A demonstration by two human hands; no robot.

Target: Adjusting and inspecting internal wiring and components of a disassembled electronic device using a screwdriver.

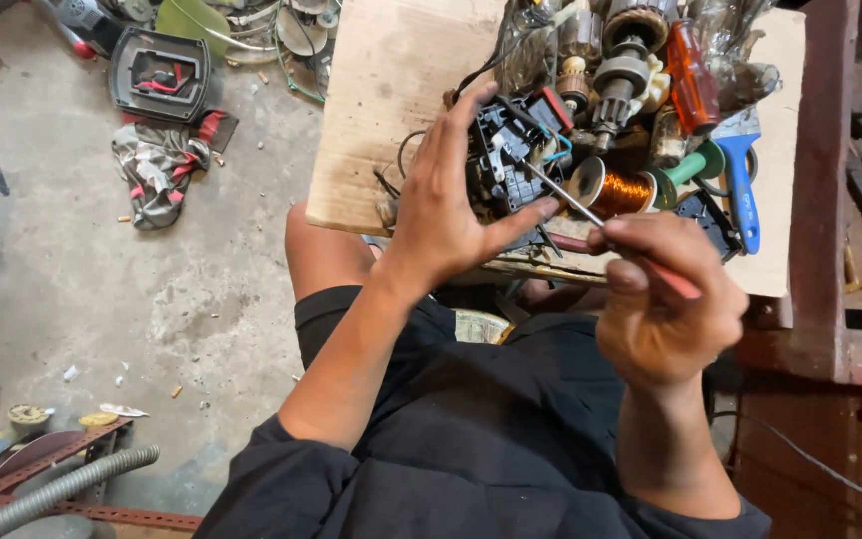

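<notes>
Left hand (441, 215): fingers spread and curled round black switch housing (506, 160), thumb pressed along its near edge; housing held above near edge of wooden board (381, 90), centre of scene. Right hand (665, 304): fingers closed tight on red-handled screwdriver (601, 225), metal shaft angled up-left, tip in housing. Blue and red wires visible at far side of housing.

Just right of housing, on board: copper coil (616, 190), touching or nearly touching shaft. Farther right: green-handled tool (695, 165), blue-handled tool (740, 185), orange-handled screwdriver (690, 80). Far centre: motor armature (621, 60), upright among cluttered parts.

Far left, on concrete floor (102, 299): black cover plate (162, 75), crumpled rag (157, 170). Near left: grey corrugated hose (62, 489).
</notes>
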